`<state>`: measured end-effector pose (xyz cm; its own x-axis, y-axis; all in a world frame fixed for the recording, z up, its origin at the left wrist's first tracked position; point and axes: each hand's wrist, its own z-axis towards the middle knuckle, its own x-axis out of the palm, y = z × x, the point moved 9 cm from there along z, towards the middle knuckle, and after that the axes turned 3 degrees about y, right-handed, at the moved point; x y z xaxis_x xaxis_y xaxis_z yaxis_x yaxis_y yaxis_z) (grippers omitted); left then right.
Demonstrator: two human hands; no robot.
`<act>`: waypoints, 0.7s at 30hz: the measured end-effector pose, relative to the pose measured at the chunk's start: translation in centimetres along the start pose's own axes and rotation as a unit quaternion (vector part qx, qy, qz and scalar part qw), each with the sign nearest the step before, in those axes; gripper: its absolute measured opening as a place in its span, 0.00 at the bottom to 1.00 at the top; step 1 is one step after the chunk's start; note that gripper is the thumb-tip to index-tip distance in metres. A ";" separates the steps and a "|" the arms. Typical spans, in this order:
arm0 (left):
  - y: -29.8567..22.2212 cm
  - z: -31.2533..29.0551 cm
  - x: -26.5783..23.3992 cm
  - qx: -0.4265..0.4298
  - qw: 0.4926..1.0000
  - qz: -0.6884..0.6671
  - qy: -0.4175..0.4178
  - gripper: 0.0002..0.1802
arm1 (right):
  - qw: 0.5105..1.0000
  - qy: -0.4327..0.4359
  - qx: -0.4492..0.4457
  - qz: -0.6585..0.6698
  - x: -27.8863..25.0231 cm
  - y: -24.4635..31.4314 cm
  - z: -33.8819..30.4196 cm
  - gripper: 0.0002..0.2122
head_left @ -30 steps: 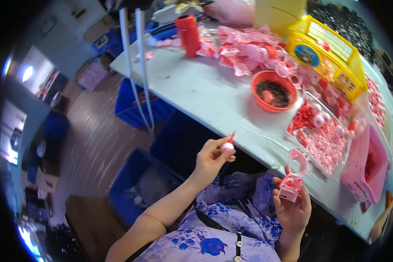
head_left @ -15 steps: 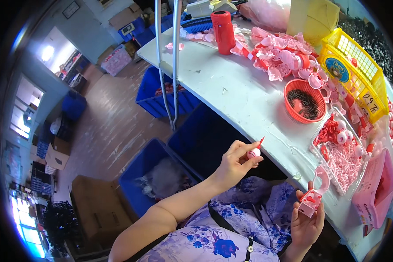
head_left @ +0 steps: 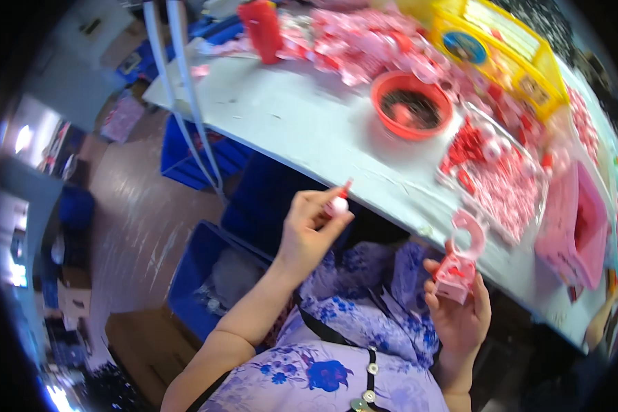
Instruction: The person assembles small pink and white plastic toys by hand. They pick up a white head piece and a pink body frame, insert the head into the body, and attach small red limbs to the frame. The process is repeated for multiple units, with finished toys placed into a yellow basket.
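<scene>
My left hand (head_left: 305, 230) is closed in a pinch on a small white ball with a red stem (head_left: 338, 204), just off the table's front edge. Its red tip points up and away. In the fingers of my right hand (head_left: 460, 319) is a pink-and-red plastic toy (head_left: 454, 276), a small box with a pale pink open ring on top. The two pieces are well apart. Nearest to the toy, on the table (head_left: 302, 137), lies a clear tray (head_left: 491, 232) of thin pink pieces, red parts and several white balls.
A red basket (head_left: 384, 122) of dark small parts stands behind the tray. Pink plastic parts (head_left: 364, 41) are heaped beyond, between a red flask (head_left: 262, 31) and a yellow crate (head_left: 453, 20). A pink bin (head_left: 563, 237) is at right; a blue bin (head_left: 192, 268) sits at left below.
The whole view has swung, so the table and its contents appear further left and higher. Both hands keep hold of the same pieces, and the picture is blurrier.
</scene>
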<state>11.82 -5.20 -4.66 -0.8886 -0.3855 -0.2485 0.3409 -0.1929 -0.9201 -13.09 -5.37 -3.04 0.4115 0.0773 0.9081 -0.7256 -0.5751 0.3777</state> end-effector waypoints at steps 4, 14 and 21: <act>1.7 -0.3 0.6 -0.042 0.997 -0.056 -0.013 0.23 | 0.999 -0.003 0.011 -0.039 -0.2 0.3 0.1 0.27; 2.4 -0.4 -0.3 -0.122 0.976 -0.175 -0.048 0.18 | 0.996 0.015 0.051 -0.068 -0.1 -0.6 0.9 0.27; 1.9 0.2 0.4 -0.138 0.964 -0.226 0.009 0.22 | 0.994 -0.014 0.067 -0.083 0.8 -1.4 -0.2 0.29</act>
<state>12.20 -5.85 -6.43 -0.9333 -0.3021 0.1940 -0.1748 -0.0897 -0.9805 -11.87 -4.36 -2.76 0.5369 0.1581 0.8287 -0.5672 -0.6595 0.4932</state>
